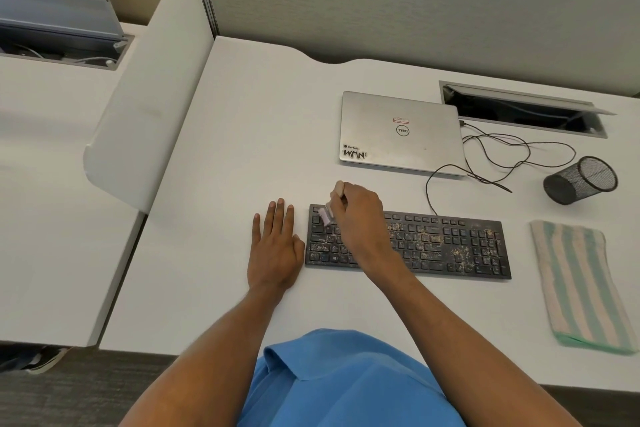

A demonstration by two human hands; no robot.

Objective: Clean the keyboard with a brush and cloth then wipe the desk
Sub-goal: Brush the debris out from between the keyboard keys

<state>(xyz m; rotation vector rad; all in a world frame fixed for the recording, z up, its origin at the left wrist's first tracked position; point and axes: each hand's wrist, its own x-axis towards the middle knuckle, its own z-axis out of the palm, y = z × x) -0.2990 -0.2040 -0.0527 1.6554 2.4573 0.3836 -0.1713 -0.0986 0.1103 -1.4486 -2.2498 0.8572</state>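
Right hand (356, 215) curls closed around a brush (327, 215), reaching over the left end of the keyboard (450, 246). The brush's pale head touches the keys at the keyboard's far-left corner, and the light handle end sticks out above the knuckles.

Two containers are in view. Beyond the keyboard's right end, a black mesh cup (581, 180) lies on its side on the bench (242, 149), its open mouth turned away from the keyboard. Farther back from the keyboard on the same side, a cable well (519, 107) is sunk into the bench with its flap raised; a blue cable shows inside it.

The left hand (275, 250) lies flat on the bench just beside the keyboard's left edge, fingers straight and close together, holding nothing. Its thumb is next to the keyboard frame; I cannot tell whether they touch.

Pale crumbs speckle the keyboard, thickest toward its right half. One striped cloth (578, 288), green and cream, lies folded to the right of the keyboard, apart from it. One closed silver laptop (401, 132) sits behind the keyboard, with thin black cables (498, 156) looping between the two. There is one keyboard, one brush, one cloth, one laptop, one mesh cup and two hands.
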